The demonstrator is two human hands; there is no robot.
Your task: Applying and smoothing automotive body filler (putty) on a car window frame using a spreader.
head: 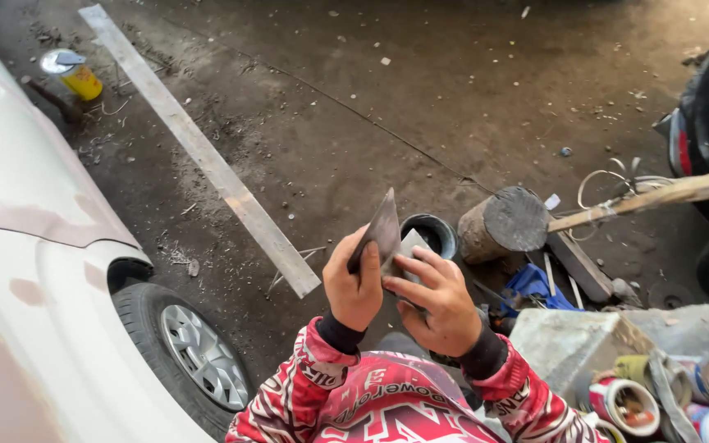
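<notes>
A thin, dark grey, roughly triangular flat sheet (pixel 381 234) is held up in front of the person, above the floor, its long axis running steeply from lower left to upper right and its sharp tip pointing up and away toward the open floor. The left hand (pixel 353 283) is clenched around the sheet's lower left edge, thumb laid across its face. The right hand (pixel 441 303) grips a second, paler grey flat piece (pixel 410 246) lying just behind and to the right of the dark sheet, fingers spread over its face; whether the two pieces touch cannot be told. Both wrists come out of red-and-white patterned sleeves (pixel 387 402). Below lies a dark, stained concrete floor (pixel 354 90) strewn with small scraps. A long flat grey metal strip (pixel 198 148) lies diagonally across it, and a yellow tin with a silver lid (pixel 71 72) stands near the strip's far end. On the left is a white car body with a tyre and silver wheel cover (pixel 194 353). A round wooden log stump (pixel 504 221) and a black ring-shaped container (pixel 431 234) sit just beyond the hands, and red-and-white cans (pixel 625 404) lie at lower right.
</notes>
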